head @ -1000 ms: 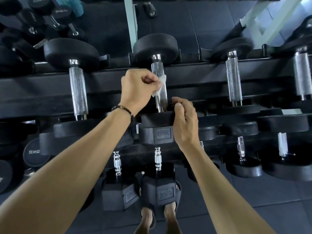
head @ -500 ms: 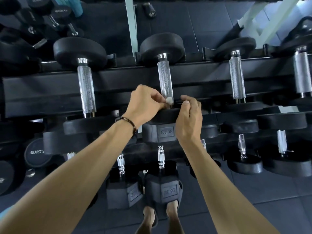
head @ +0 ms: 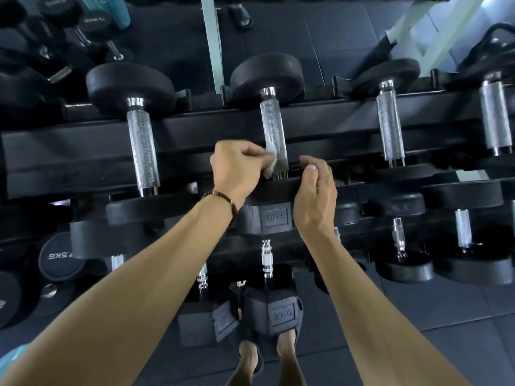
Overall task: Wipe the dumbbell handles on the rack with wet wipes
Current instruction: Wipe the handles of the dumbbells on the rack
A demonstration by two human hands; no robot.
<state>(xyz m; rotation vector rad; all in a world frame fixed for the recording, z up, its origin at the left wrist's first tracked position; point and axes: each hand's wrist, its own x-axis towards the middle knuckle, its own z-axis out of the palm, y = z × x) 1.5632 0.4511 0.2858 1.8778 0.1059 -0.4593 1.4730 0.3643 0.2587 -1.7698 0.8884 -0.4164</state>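
Observation:
A black dumbbell rack [head: 83, 151] holds a row of dumbbells with knurled silver handles. My left hand [head: 237, 171] pinches a small white wet wipe [head: 271, 160] against the near end of the middle handle [head: 273, 129]. My right hand [head: 316, 196] rests on the near black head [head: 267, 190] of that same dumbbell, fingers curled over its top edge. Other handles stand at the left [head: 142, 151], the right [head: 390, 126] and the far right [head: 496, 118].
Lower tiers carry hex dumbbells marked 30KG [head: 274, 217], with another [head: 281, 313] near my feet [head: 267, 355]. Round weights [head: 60, 257] sit at lower left. A pale green post [head: 211, 43] rises behind the rack on dark rubber floor tiles.
My left hand slid the wipe from the upper part of the middle handle down to its near end. My right hand stayed on the dumbbell head.

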